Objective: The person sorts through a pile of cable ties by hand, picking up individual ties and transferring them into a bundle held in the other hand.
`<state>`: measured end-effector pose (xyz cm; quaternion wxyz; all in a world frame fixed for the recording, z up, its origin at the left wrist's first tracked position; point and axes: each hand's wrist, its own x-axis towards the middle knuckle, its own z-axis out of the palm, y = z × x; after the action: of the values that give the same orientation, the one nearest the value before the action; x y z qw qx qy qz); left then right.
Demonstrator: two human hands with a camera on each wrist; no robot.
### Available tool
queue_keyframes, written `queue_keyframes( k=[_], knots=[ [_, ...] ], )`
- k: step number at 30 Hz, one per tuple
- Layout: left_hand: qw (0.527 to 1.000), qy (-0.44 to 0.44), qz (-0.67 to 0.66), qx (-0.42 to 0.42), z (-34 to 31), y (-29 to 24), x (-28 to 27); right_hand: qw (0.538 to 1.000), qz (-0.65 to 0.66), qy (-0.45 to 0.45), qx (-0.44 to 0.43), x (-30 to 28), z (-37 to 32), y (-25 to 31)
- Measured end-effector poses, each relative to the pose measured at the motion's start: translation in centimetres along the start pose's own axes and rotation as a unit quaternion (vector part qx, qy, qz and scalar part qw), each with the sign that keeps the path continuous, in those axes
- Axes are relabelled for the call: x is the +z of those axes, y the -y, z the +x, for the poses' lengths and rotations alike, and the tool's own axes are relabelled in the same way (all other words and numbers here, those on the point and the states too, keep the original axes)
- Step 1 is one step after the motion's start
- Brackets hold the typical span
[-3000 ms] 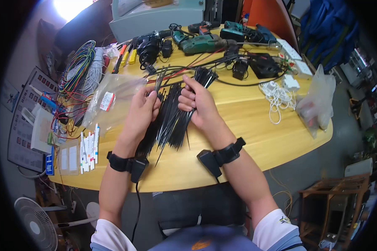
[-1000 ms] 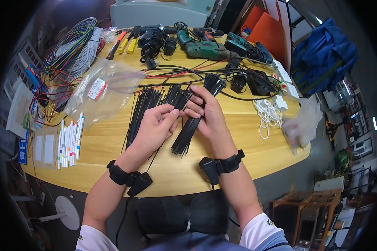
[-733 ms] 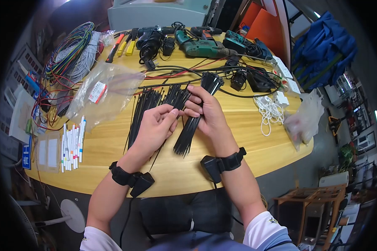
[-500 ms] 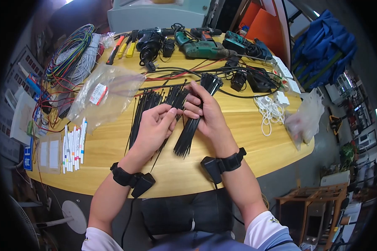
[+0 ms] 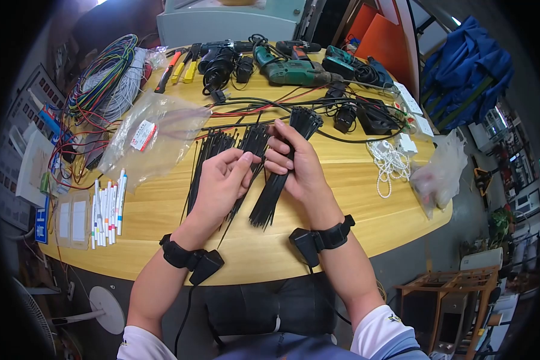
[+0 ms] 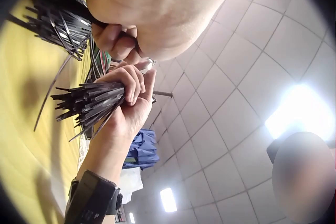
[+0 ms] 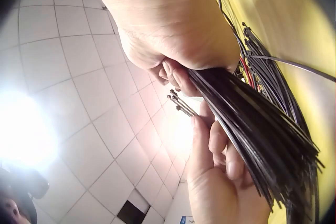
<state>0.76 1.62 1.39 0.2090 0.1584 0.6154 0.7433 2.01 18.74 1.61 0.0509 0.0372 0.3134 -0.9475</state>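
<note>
A person's right hand grips slim black plastic cable ties, left hand pinching several; apparent bundling calls for aligned heads.

We are wearing a blue top whose short white sleeves are carrying blue-grey panels, the right one also showing a small dark-and-yellow emblem. Black straps are circling both our wrists, holding angular black boxes; thin black cables are trailing from them.
</note>
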Motion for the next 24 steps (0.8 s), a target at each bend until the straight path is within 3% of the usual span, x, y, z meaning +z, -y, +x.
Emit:
queue_keyframes(
  k=[24],
  knots=[
    [0.999, -0.028, -0.023, 0.020, 0.14, 0.17, -0.11, 0.994, -0.100, -0.035, -0.032, 0.91, -0.28, -0.65]
  ],
)
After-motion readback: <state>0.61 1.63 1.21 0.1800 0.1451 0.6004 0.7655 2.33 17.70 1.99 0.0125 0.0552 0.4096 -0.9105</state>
